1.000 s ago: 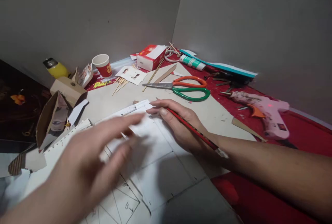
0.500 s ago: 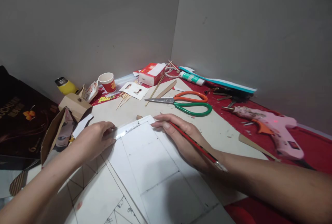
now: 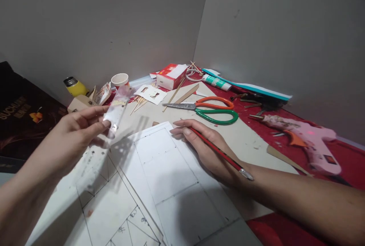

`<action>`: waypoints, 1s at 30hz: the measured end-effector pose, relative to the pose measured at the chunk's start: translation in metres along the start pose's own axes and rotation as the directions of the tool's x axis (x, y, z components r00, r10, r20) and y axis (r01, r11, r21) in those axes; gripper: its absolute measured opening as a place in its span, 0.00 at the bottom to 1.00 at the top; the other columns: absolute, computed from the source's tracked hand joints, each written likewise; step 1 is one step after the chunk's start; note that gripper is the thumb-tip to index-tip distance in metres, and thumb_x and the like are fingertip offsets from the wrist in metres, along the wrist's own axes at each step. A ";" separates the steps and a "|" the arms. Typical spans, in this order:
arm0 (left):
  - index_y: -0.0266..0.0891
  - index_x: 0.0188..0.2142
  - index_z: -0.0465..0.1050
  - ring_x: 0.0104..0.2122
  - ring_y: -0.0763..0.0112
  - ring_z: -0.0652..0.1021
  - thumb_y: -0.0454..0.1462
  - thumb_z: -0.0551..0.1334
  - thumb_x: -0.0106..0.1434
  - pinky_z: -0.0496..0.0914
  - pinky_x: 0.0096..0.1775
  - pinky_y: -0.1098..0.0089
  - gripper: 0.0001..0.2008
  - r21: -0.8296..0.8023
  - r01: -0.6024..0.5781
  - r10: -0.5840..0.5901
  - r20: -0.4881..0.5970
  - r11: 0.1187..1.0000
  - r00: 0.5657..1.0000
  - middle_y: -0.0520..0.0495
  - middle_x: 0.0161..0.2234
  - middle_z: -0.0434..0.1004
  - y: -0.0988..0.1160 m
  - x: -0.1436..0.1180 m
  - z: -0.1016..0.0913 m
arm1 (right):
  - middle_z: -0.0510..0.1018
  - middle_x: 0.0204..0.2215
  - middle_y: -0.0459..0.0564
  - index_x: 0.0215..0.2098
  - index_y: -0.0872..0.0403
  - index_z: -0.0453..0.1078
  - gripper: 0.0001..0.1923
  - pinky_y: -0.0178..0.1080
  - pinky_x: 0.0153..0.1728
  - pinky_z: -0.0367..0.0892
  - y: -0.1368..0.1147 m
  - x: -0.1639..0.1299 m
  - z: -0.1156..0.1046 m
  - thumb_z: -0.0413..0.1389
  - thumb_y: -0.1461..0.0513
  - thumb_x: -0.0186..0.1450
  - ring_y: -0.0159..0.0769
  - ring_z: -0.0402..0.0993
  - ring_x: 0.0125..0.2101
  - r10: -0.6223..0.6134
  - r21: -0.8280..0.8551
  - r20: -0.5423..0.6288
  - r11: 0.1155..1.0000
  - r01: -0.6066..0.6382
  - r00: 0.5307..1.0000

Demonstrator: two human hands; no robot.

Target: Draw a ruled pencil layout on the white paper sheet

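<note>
**Clear ruler lifted over the drawn sheet**

Transparent plastic, blurred by motion, is all that can be made out of the ruler (image 3: 116, 108); its markings cannot be read. The left hand (image 3: 71, 135) pinches its near end between thumb and fingers and holds it in the air above the white paper sheet (image 3: 159, 177), whose pencilled lines and small scrawled figures near the bottom edge are too faint to read. The right hand (image 3: 205, 143) lies flat on the sheet with a red pencil (image 3: 216, 150) gripped between its fingers.

Beyond them on the surface (image 3: 251, 139) lie orange- and green-handled scissors (image 3: 211, 109), and a pink hot glue gun (image 3: 305, 139) on red cloth. A red paper cup (image 3: 119, 80) stands partly hidden behind the ruler. At the left edge a dark bag (image 3: 19, 120) is cut off; its lettering begins "SUCHU".
</note>
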State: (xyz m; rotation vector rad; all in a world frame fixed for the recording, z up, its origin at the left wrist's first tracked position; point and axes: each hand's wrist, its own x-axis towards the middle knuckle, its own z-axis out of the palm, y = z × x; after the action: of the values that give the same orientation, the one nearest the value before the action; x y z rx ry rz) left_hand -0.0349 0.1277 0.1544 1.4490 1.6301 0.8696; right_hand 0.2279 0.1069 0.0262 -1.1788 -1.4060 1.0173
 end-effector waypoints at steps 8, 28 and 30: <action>0.46 0.66 0.60 0.27 0.68 0.80 0.39 0.76 0.52 0.75 0.27 0.70 0.45 -0.380 0.256 -0.215 0.147 0.889 0.965 0.53 0.33 0.76 -0.041 -0.052 0.046 | 0.85 0.39 0.51 0.47 0.49 0.75 0.11 0.39 0.42 0.78 -0.004 -0.006 0.000 0.56 0.54 0.71 0.35 0.82 0.37 -0.046 0.081 -0.065 0.995 0.051 0.997; 0.42 0.74 0.35 0.54 0.50 0.78 0.38 0.61 0.63 0.77 0.52 0.54 0.47 -0.036 -0.233 0.235 0.222 0.972 0.946 0.32 0.66 0.65 -0.052 -0.096 0.155 | 0.84 0.34 0.52 0.48 0.48 0.74 0.19 0.41 0.31 0.79 -0.035 -0.018 0.000 0.65 0.52 0.62 0.43 0.82 0.32 0.269 0.135 0.095 0.951 -0.280 0.959; 0.39 0.74 0.33 0.66 0.46 0.66 0.42 0.60 0.66 0.70 0.62 0.51 0.46 0.223 -0.438 0.389 0.231 0.871 0.892 0.33 0.72 0.52 -0.064 -0.112 0.152 | 0.83 0.32 0.51 0.46 0.48 0.75 0.17 0.39 0.28 0.78 -0.039 -0.012 -0.002 0.66 0.52 0.61 0.41 0.80 0.28 0.235 0.107 0.022 0.966 -0.236 0.972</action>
State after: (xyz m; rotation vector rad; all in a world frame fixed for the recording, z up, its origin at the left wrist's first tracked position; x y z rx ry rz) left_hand 0.0751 0.0088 0.0388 2.0616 1.3574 0.7345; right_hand 0.2246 0.0886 0.0627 -1.2824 -1.2204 1.2501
